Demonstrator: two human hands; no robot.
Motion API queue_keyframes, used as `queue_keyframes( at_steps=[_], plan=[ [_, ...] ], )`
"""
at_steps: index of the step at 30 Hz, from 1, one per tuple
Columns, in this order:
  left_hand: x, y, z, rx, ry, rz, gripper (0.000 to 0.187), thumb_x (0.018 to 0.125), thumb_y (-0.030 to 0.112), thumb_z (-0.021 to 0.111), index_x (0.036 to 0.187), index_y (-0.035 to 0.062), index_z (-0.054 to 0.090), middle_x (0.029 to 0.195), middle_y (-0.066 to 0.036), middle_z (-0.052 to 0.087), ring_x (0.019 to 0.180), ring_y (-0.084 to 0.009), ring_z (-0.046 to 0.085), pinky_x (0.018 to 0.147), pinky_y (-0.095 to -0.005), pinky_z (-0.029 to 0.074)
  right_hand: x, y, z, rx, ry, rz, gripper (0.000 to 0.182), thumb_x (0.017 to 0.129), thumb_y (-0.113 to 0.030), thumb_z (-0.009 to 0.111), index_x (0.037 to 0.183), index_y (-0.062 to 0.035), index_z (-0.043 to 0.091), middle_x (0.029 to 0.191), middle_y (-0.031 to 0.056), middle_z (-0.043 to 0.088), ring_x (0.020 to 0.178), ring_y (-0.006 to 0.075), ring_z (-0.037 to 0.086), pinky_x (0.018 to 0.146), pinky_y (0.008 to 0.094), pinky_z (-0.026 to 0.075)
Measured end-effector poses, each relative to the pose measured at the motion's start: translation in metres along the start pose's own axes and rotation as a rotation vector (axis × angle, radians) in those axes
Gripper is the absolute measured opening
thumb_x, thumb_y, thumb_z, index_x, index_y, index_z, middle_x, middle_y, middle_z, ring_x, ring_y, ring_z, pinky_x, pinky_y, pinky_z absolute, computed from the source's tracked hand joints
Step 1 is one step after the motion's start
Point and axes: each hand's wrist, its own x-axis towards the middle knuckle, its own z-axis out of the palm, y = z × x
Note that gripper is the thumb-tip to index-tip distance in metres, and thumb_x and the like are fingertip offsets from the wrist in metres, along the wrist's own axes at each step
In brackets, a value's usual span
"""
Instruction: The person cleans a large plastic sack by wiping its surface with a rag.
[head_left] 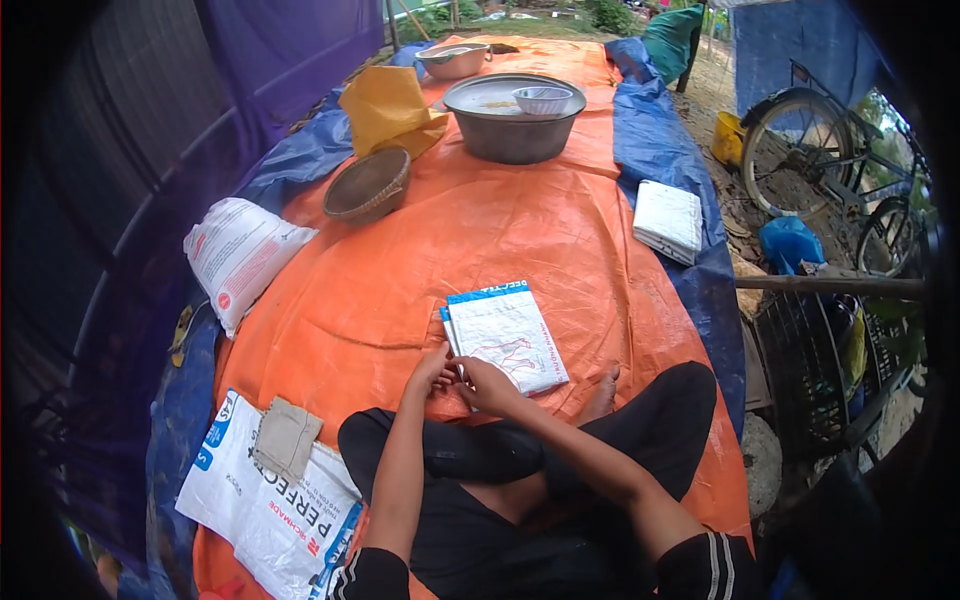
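Observation:
I sit cross-legged on an orange tarp (480, 230). A flat stack of white woven bags (508, 335) with blue edging lies just in front of my knees. My left hand (432, 368) and my right hand (484, 384) meet at the stack's near left corner, fingers pinched close together there. Whether they grip the bag edge or something small between them cannot be told.
A white sack (240, 255) lies at the left, a printed bag (265, 500) with a brown cloth (286, 438) on it near my left knee. Further off are a woven basket (368, 185), a yellow bag (392, 108), a large metal basin (512, 118), folded white bags (668, 220). A bicycle (835, 165) stands right.

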Motion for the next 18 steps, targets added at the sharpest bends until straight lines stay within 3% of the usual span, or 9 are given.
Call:
queue_keyframes(
  at_steps=[1, 2, 4, 5, 6, 8, 9, 13, 18],
  plan=[
    [-0.011, 0.006, 0.014, 0.055, 0.131, 0.032, 0.078, 0.088, 0.071, 0.043, 0.104, -0.0012, 0.068, 0.075, -0.015, 0.070, 0.057, -0.0209, 0.061, 0.053, -0.0382, 0.047, -0.010, 0.003, 0.002, -0.036, 0.090, -0.078, 0.067, 0.076, -0.019, 0.075, 0.134, -0.0028, 0.046, 0.108, 0.0228, 0.061, 0.101, 0.0355, 0.060, 0.085, 0.0439, 0.049],
    [-0.015, 0.010, 0.019, 0.050, 0.117, 0.031, 0.078, 0.088, 0.071, 0.043, 0.104, -0.0012, 0.068, 0.075, -0.015, 0.070, 0.057, -0.0209, 0.061, 0.053, -0.0382, 0.047, -0.019, 0.009, 0.000, -0.046, 0.085, -0.067, 0.067, 0.076, -0.019, 0.075, 0.134, -0.0028, 0.046, 0.108, 0.0228, 0.061, 0.101, 0.0355, 0.060, 0.085, 0.0439, 0.049],
    [-0.015, 0.015, 0.028, 0.337, 0.290, 0.193, 0.074, 0.085, 0.067, 0.053, 0.093, -0.0044, 0.072, 0.074, -0.017, 0.070, 0.060, -0.0256, 0.067, 0.056, -0.0383, 0.052, -0.039, 0.021, -0.012, -0.309, 0.109, -0.057, 0.075, 0.071, -0.021, 0.077, 0.137, -0.0057, 0.044, 0.126, 0.0214, 0.049, 0.117, 0.0376, 0.050, 0.095, 0.0461, 0.042],
    [-0.017, 0.020, 0.032, 0.417, 0.383, 0.214, 0.065, 0.082, 0.058, 0.064, 0.084, -0.0061, 0.073, 0.074, -0.017, 0.071, 0.065, -0.0247, 0.070, 0.055, -0.0372, 0.053, -0.050, 0.027, -0.018, -0.370, 0.116, -0.043, 0.082, 0.069, -0.022, 0.079, 0.140, -0.0074, 0.041, 0.131, 0.0212, 0.045, 0.123, 0.0398, 0.044, 0.099, 0.0505, 0.038],
    [-0.025, 0.026, 0.036, 0.409, 0.378, 0.219, 0.065, 0.082, 0.058, 0.064, 0.084, -0.0061, 0.073, 0.074, -0.017, 0.071, 0.065, -0.0247, 0.070, 0.055, -0.0372, 0.053, -0.060, 0.035, -0.023, -0.381, 0.113, -0.042, 0.082, 0.069, -0.022, 0.079, 0.140, -0.0074, 0.041, 0.131, 0.0212, 0.045, 0.123, 0.0398, 0.044, 0.099, 0.0505, 0.038],
    [-0.035, 0.035, 0.043, 0.313, 0.261, 0.301, 0.052, 0.082, 0.046, 0.069, 0.085, -0.0060, 0.073, 0.074, -0.014, 0.072, 0.061, -0.0213, 0.069, 0.054, -0.0358, 0.053, -0.073, 0.050, -0.029, -0.594, 0.108, -0.015, 0.086, 0.067, -0.023, 0.081, 0.141, -0.0081, 0.040, 0.131, 0.0214, 0.045, 0.124, 0.0396, 0.044, 0.100, 0.0523, 0.037],
    [-0.034, 0.038, 0.046, 0.187, 0.176, 0.295, 0.037, 0.084, 0.034, 0.071, 0.084, -0.0025, 0.073, 0.075, -0.010, 0.072, 0.059, -0.0166, 0.067, 0.055, -0.0310, 0.051, -0.075, 0.052, -0.029, -0.637, 0.100, 0.020, 0.085, 0.067, -0.021, 0.079, 0.141, -0.0073, 0.040, 0.132, 0.0216, 0.046, 0.125, 0.0390, 0.044, 0.099, 0.0524, 0.038],
    [-0.033, 0.042, 0.046, -0.077, -0.049, 0.250, 0.023, 0.089, 0.026, 0.067, 0.085, 0.0030, 0.069, 0.073, -0.004, 0.069, 0.057, -0.0111, 0.062, 0.053, -0.0234, 0.046, -0.063, 0.057, -0.023, -0.718, 0.128, 0.042, 0.083, 0.067, -0.018, 0.075, 0.141, -0.0067, 0.040, 0.134, 0.0211, 0.045, 0.124, 0.0371, 0.045, 0.094, 0.0512, 0.041],
    [-0.040, 0.054, 0.044, -0.357, -0.251, 0.428, 0.026, 0.095, 0.031, 0.063, 0.097, 0.0060, 0.068, 0.080, -0.003, 0.069, 0.070, -0.0098, 0.064, 0.062, -0.0236, 0.049, -0.050, 0.062, -0.044, -0.678, 0.370, 0.082, 0.055, 0.074, -0.009, 0.063, 0.128, -0.0060, 0.053, 0.119, 0.0137, 0.060, 0.104, 0.0296, 0.060, 0.076, 0.0429, 0.050]
  ],
)
